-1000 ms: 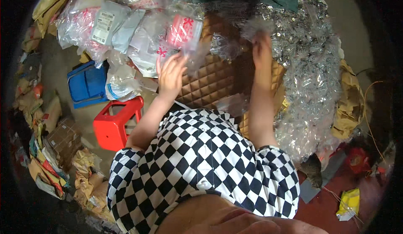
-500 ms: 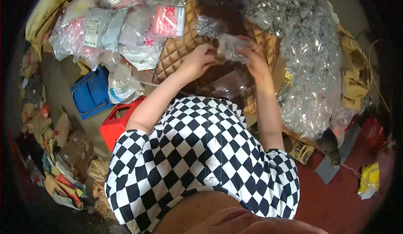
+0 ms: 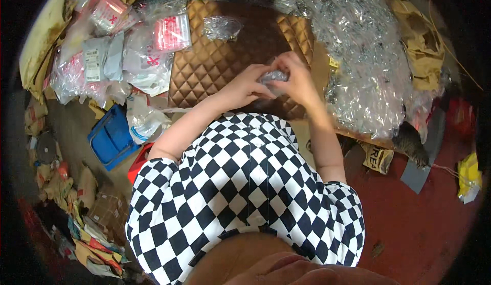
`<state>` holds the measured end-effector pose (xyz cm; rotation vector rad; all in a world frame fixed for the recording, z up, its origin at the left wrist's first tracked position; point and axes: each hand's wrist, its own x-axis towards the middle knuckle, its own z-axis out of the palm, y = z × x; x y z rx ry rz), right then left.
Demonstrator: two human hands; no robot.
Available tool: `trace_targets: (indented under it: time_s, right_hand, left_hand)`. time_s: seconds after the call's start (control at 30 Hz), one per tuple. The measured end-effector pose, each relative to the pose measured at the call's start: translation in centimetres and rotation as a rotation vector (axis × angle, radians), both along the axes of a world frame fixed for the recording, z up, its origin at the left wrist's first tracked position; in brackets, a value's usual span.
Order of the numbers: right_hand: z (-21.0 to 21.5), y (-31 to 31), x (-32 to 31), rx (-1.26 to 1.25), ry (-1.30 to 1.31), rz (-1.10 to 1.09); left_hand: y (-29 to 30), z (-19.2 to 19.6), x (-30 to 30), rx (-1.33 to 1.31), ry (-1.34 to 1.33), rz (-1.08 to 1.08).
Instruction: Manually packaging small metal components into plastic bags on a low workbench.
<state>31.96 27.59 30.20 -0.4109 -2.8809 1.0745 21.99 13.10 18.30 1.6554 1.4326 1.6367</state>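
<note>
Close to my body, above a brown quilted mat [image 3: 204, 70], both hands meet around a small crumpled clear plastic packet [image 3: 276, 76]. My left hand [image 3: 251, 84] grips it from the left with curled fingers. From the right, my right hand [image 3: 296, 78] closes over it, thumb and fingers bent. What the packet contains is too small to make out. Another clear plastic packet [image 3: 222, 28] lies on the far part of the mat, apart from my hands.
A large heap of shiny clear packets [image 3: 363, 65] spreads along the right. Stacked red-and-clear plastic bags [image 3: 172, 32] and a grey mailer [image 3: 102, 58] lie at left. A blue plastic stool [image 3: 113, 138] and a red one [image 3: 138, 163] stand below. Brown paper [image 3: 419, 39] sits far right.
My hands have drawn nearer my body and together, bunching the clear plastic smaller between them. The clear bag seen on the near mat earlier no longer shows there. The view has shifted.
</note>
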Motion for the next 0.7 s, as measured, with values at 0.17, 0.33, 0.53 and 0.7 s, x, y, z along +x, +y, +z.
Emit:
trace_targets:
  time_s: [0.17,0.33,0.53,0.7]
  right_hand:
    - [1.2,-1.1,1.2,0.174,-0.046,0.147]
    - [2.0,2.0,3.7,0.132,-0.109,0.361]
    - [-3.9,2.5,5.0,0.357,-0.051,0.141]
    - [-7.1,7.8,12.6,0.068,-0.010,-0.485]
  left_hand:
    - [0.1,0.3,-0.8,-0.009,0.029,-0.055]
    - [1.0,1.3,-1.6,-0.030,0.071,-0.121]
    - [0.1,1.4,-4.3,-0.168,0.006,0.295]
    - [-6.3,-10.4,-1.9,-0.531,0.498,0.176]
